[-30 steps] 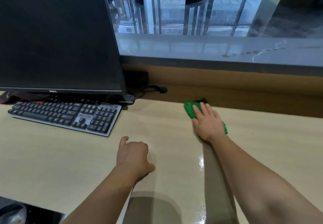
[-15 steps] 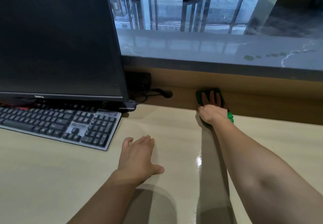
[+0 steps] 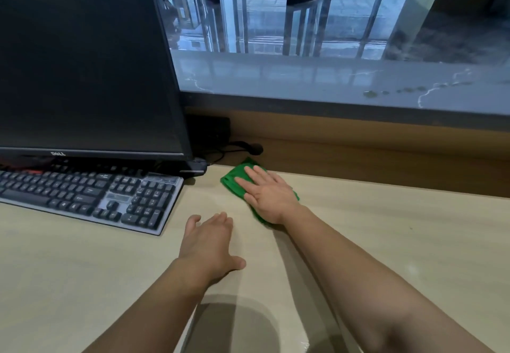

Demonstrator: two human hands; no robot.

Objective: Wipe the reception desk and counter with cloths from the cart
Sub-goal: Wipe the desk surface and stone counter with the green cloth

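Observation:
A green cloth lies flat on the pale wooden desk, near the back edge and just right of the monitor's base. My right hand presses it down with straight, spread fingers and covers most of it. My left hand rests flat on the desk nearer to me, fingers straight, holding nothing. Behind the desk rises a wooden upstand topped by the glossy grey stone counter.
A large black monitor fills the left, with a black keyboard in front of it. Cables and a dark plug sit at the desk's back edge close to the cloth. A lobby floor and glass doors lie beyond the counter.
My right hand pushed the cloth up to the back upstand, then slid it back onto the desk and left toward the monitor base. My left hand opened flat.

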